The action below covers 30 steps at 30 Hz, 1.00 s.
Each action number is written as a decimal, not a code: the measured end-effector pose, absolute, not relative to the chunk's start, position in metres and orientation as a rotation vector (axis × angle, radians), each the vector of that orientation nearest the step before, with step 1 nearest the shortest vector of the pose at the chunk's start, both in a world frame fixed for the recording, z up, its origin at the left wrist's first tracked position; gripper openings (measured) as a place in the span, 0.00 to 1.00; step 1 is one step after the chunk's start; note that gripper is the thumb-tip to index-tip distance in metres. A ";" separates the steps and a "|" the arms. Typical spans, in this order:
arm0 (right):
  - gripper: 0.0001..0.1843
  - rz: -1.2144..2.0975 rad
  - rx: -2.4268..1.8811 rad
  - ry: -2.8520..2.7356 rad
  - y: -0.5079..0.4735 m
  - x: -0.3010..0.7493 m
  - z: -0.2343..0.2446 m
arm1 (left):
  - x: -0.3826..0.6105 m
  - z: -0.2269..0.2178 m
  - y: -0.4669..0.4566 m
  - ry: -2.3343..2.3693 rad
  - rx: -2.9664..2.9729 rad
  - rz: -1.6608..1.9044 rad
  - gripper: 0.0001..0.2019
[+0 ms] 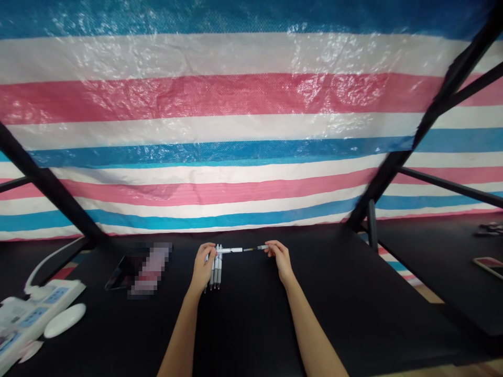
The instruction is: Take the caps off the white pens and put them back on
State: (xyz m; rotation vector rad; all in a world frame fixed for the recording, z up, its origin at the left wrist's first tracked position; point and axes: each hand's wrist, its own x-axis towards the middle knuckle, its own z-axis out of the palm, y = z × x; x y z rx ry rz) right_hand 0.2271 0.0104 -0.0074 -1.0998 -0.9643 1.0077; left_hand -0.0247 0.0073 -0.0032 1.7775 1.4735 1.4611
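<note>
My left hand [203, 266] pinches a white pen barrel [231, 250] that points right. Facing it, my right hand [279, 257] is closed on a grey, see-through pen piece [262, 247]. A thin pen refill [249, 250] lies in line between the two parts; whether its tip is inside the barrel I cannot tell. Just under the barrel, several white and grey pens [216, 275] lie side by side on the black table [247, 324], partly covered by my left hand.
Left of the pens lies a dark phone [119, 272] beside a blurred patch. A white power strip [43, 309] and a white oval object [65, 320] are at the far left. Black frame bars [377, 183] flank a striped sheet [220, 131]. Another phone [489, 266] rests far right.
</note>
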 end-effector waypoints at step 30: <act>0.10 1.169 -1.008 -1.091 0.005 0.215 -0.002 | -0.019 -0.003 0.006 1.455 1.866 1.406 0.15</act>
